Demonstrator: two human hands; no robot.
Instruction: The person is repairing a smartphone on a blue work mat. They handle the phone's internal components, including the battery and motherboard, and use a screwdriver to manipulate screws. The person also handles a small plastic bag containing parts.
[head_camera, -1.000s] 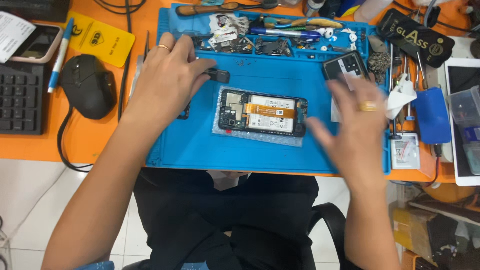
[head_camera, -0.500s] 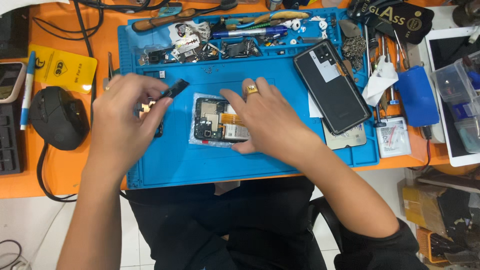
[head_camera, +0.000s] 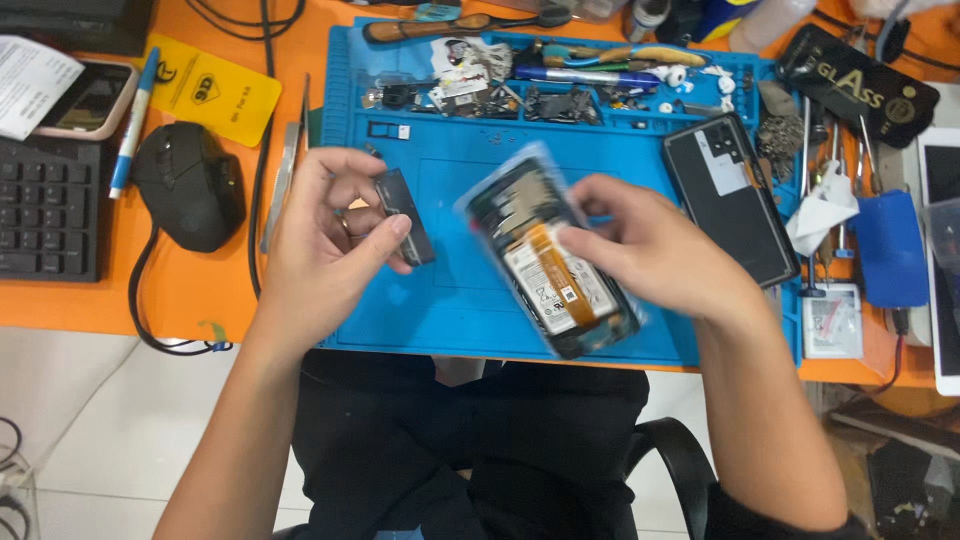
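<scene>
The left hand (head_camera: 325, 245) is closed in a pinch on a small dark rectangular plastic part (head_camera: 405, 215), held between thumb and fingers above the left half of the blue silicone work mat (head_camera: 470, 300). The right hand (head_camera: 650, 250) grips the opened smartphone body with its back cover off (head_camera: 550, 265); it is lifted off the mat and tilted, and its battery with white labels and an orange flat cable across it can be seen, with a clear film or bag around it that is blurred. The two hands are near each other but the part and the phone do not touch. Judging from this, the phone is already opened and at least one inner piece is out, while the battery and board still sit inside, so the work looks about in the middle. On the right side of the mat lies the black rear cover of the phone (head_camera: 730, 195), face down. The tray strip along the top of the mat holds small screws, tools and loose parts (head_camera: 530, 85). Left of the mat, on the orange desk (head_camera: 180, 290), stand a black computer mouse (head_camera: 190, 185) and a black keyboard (head_camera: 45, 205), well apart from the hands.
</scene>
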